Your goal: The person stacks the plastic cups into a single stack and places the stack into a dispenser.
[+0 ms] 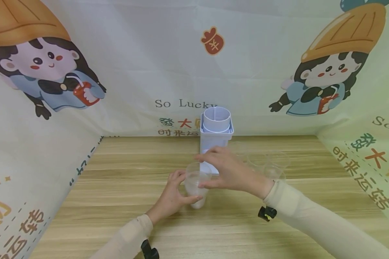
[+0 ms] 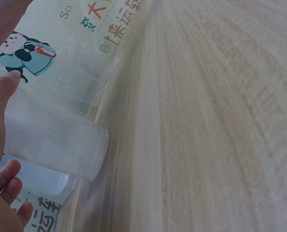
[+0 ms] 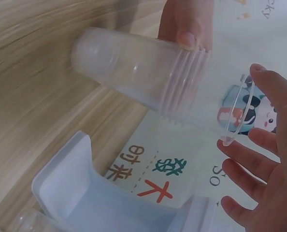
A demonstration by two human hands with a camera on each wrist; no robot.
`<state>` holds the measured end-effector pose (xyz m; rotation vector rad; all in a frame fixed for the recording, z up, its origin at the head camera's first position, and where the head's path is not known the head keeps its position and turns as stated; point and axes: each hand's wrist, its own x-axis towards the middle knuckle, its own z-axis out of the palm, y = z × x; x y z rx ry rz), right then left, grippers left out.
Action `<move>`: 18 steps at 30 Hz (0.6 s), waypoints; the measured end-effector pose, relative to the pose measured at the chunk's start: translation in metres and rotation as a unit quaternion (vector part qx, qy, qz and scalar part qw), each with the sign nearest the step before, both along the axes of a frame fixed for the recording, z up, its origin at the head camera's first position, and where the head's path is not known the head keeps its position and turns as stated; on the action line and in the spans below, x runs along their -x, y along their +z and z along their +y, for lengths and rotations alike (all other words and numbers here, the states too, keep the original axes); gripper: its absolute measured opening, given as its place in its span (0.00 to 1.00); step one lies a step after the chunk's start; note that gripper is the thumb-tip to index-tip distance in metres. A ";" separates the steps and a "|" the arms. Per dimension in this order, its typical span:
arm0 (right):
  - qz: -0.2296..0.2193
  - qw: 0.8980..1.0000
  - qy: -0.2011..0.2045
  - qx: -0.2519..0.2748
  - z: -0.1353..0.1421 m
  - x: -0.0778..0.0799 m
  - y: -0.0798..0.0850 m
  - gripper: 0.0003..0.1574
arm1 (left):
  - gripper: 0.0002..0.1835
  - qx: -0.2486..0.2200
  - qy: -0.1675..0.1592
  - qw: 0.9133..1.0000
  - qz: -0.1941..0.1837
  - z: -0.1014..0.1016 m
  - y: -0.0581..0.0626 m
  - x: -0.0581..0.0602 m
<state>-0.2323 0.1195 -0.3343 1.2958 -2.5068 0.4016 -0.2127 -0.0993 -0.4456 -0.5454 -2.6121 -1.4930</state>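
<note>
A stack of nested clear plastic cups [image 1: 197, 201] stands upright on the table in front of me. My left hand [image 1: 171, 196] grips it from the left, thumb near the front and fingers behind. Above, my right hand [image 1: 230, 171] holds the rim of the top cup [image 3: 216, 96] between thumb and fingertip. In the right wrist view that cup sits raised partway out of the stack [image 3: 129, 67], its lower part still inside the other rims. The stack's base [image 2: 97, 152] is close to the tabletop in the left wrist view.
Directly behind the hands stands a tall pale lavender plastic holder [image 1: 216, 135] with a round tube on top. Several clear cups [image 1: 275, 158] stand behind my right forearm. Printed cloth [image 1: 142, 64] walls the wooden table [image 1: 116, 208] at the back and both sides.
</note>
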 end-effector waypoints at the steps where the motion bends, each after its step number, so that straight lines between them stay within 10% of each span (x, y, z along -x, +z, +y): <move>1: -0.002 1.000 -0.001 -0.001 0.000 0.000 -0.001 0.45 | 0.34 0.001 0.000 1.000 0.000 0.000 0.000 0.000; 18: 0.026 0.999 -0.012 -0.025 -0.004 0.002 -0.014 0.46 | 0.35 0.006 0.004 1.000 0.018 -0.001 0.000 -0.001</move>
